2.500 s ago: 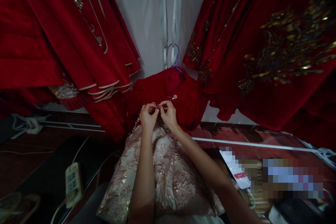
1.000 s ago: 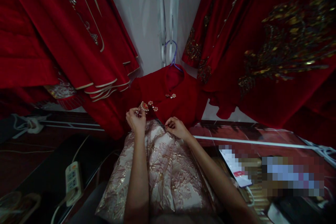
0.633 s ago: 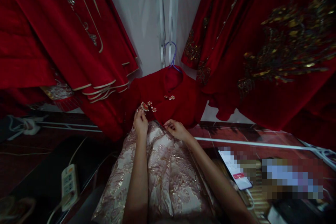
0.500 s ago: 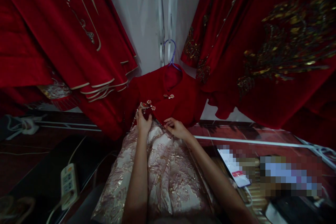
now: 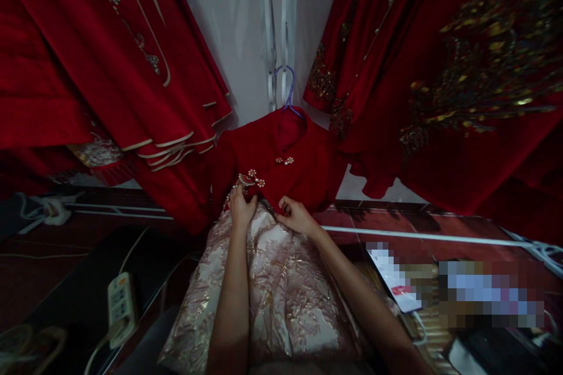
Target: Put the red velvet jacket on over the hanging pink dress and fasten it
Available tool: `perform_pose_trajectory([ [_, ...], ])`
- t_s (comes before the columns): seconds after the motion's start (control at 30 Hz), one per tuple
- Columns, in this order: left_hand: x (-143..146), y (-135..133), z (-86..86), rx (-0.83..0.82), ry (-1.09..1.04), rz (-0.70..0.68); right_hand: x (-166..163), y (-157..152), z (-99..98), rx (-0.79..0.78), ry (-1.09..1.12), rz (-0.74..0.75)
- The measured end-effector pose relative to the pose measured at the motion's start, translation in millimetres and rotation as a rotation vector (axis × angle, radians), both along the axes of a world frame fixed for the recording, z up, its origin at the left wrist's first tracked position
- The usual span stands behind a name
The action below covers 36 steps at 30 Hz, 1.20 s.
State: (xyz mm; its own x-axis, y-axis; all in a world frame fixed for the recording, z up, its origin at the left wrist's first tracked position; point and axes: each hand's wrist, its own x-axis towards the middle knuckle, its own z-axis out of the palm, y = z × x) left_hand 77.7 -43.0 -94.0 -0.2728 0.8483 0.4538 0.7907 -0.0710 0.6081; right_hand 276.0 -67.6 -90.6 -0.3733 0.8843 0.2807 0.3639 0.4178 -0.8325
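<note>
A red garment top point(image 5: 303, 179) with a stand collar and pearl flower fastenings hangs on a purple hanger point(image 5: 291, 96). Pale pink brocade point(image 5: 281, 299) with gold thread spreads from under its lower edge towards me; whether the two are joined I cannot tell. My left hand point(image 5: 241, 209) grips the red cloth at the lower left, fingers just below a beaded ornament point(image 5: 246, 180), thumb to the right. Close by on the right, my right hand point(image 5: 297, 217) is closed at the lower edge, fingers curled in a pinch. Whatever is between those fingertips is too small or dark to see.
Red garments point(image 5: 176, 70) with pale piping hang at left, and sequinned red ones point(image 5: 440, 158) at right. A power strip point(image 5: 121, 310) lies at lower left. A phone point(image 5: 393, 278) rests on a slatted surface at right. A white rail point(image 5: 417, 235) runs behind.
My right hand's fingers have curled in more tightly at the cloth's edge. My left hand keeps its grip, almost unmoved. The view has shifted slightly.
</note>
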Motion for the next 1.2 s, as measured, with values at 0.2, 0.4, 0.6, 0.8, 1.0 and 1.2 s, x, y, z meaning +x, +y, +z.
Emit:
perform_pose_trajectory([
  [0.2,-16,-19,36.2,0.043,-0.061,0.004,17,4,25.3,0.001,0.185,-0.088],
  [0.4,-10,-42,87.5,0.039,-0.207,-0.148,29,-7,64.3,-0.036,0.409,-0.151],
  [0.6,6,-39,58.9,-0.343,-0.069,-0.520,30,-9,67.0,0.035,0.405,-0.272],
  [0.8,8,-37,55.7,-0.327,0.104,-0.466,9,-13,49.6,0.080,0.269,-0.382],
  [1.0,3,-35,55.9,-0.372,-0.054,-0.415,-25,-18,30.0,-0.263,0.490,-0.085],
  [1.2,-7,-33,45.5,-0.349,-0.286,-0.451,-35,-16,14.1,-0.276,0.498,0.002],
])
